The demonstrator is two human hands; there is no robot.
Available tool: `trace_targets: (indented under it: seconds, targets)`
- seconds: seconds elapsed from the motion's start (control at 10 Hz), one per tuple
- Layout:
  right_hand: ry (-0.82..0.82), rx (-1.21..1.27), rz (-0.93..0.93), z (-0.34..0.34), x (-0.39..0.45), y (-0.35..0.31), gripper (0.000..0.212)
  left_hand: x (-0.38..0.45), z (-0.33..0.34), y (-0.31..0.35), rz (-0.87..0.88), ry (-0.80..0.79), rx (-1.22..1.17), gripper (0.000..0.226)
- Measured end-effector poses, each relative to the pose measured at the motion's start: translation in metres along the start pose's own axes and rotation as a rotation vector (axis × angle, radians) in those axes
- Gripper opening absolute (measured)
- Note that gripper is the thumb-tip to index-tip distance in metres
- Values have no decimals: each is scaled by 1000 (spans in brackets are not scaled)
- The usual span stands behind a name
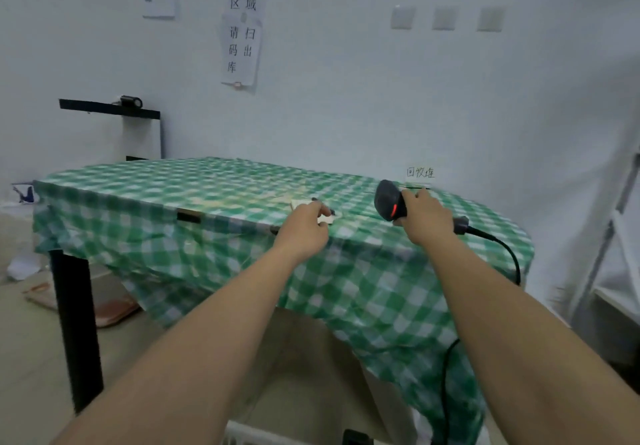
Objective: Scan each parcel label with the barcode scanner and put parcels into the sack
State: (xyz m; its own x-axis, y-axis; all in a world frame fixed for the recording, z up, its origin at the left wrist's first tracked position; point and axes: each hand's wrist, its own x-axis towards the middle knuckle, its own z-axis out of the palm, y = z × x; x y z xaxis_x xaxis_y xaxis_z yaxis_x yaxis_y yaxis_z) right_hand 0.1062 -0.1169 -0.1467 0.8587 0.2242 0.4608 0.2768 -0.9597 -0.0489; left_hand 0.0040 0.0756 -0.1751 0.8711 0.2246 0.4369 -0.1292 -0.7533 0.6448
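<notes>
The left hand pinches a small flat white parcel on the green-checked worktop; the right hand grasps the black barcode scanner, its red light glowing.

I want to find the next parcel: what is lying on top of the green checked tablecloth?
On the tablecloth lies one small pale parcel, pinched by the left hand, which covers most of it. The right hand grips the barcode scanner above the cloth.

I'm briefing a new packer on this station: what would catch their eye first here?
Probably the green checked tablecloth spread across the middle of the view. Next, the black barcode scanner with its red light, gripped by the right hand over the table's right end. The left hand holds a small white parcel at the near table edge.
</notes>
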Motion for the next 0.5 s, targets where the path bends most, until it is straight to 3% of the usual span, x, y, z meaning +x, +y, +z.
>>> trace_targets:
  seconds: [0.2, 0.3, 0.4, 0.5]
  targets:
    - [-90, 42, 162, 34, 21, 7, 38, 23, 26, 1, 69, -18, -3, 32]
    - [-205, 90, 137, 37, 26, 6, 56, 25, 34, 2, 67, -7, -18, 31]
    - [-215, 244, 95, 27, 17, 13, 69, 16, 36, 6, 64, -19, -32, 30]
    - [-119, 437, 45, 11, -4, 19, 66, 8, 29, 16, 35, -11, -29, 31]
